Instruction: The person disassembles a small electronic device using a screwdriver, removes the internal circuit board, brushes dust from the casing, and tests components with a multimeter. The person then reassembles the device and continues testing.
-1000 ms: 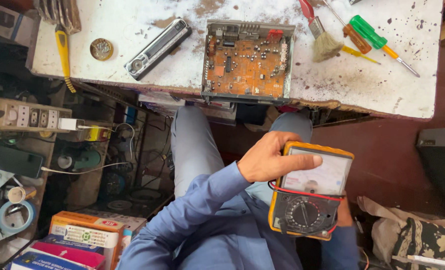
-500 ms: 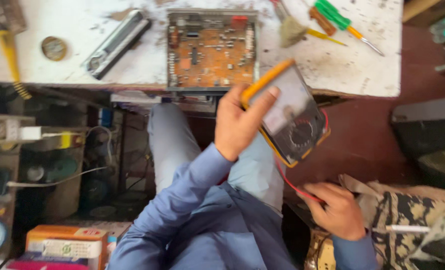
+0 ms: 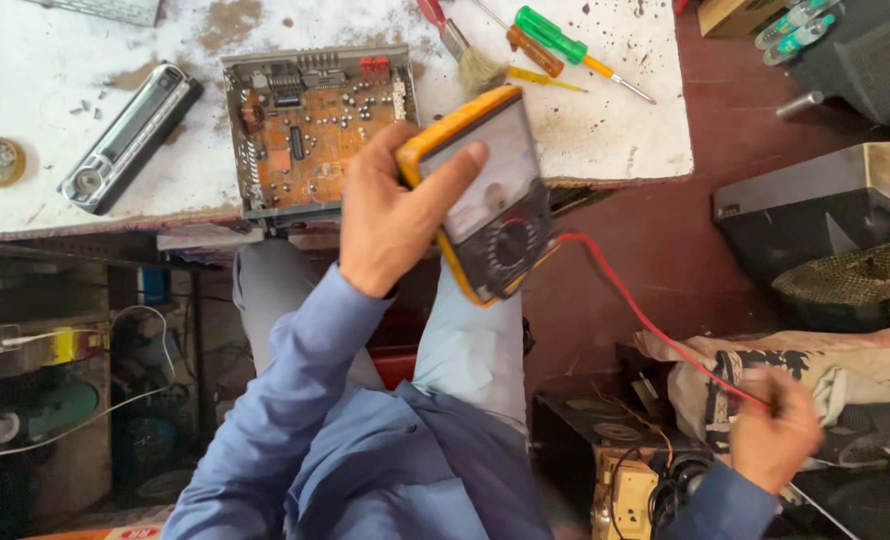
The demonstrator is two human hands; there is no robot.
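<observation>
right hand [image 3: 775, 435]: low at the right edge of view, nearest the camera, blurred; fingers curled around the far end of the red lead, over a patterned cloth bag [image 3: 825, 360]. Exactly how the lead sits in the fist cannot be made out.
red lead [image 3: 645, 320]: runs from the meter's right side down and right to the right hand, hanging free over the dark red floor.
left hand [image 3: 390, 215]: centre of view, blue sleeve [image 3: 295, 390] behind it; clenched on the meter's left edge, thumb lying across the top of the meter face, other fingers wrapped under the case.
multimeter [image 3: 490, 190]: yellow-cased analogue meter, tilted, gripped by its upper-left corner; pale scale window beside the thumb, black dial part lower right, clear of the hand. Held above the knees at the near edge of the bench, top corner overlapping the bench top.
circuit board [image 3: 315, 130]: orange-brown, in a metal frame, flat on the bench, just left of the meter and partly behind the left hand.
car stereo faceplate [image 3: 130, 135]: black and silver, lying diagonally on the bench left of the board.
bench [image 3: 605, 140]: white, stained top.
brush [image 3: 470, 60]: on the bench past the meter.
green screwdriver [image 3: 570, 50]: beside the brush, farther right.
</observation>
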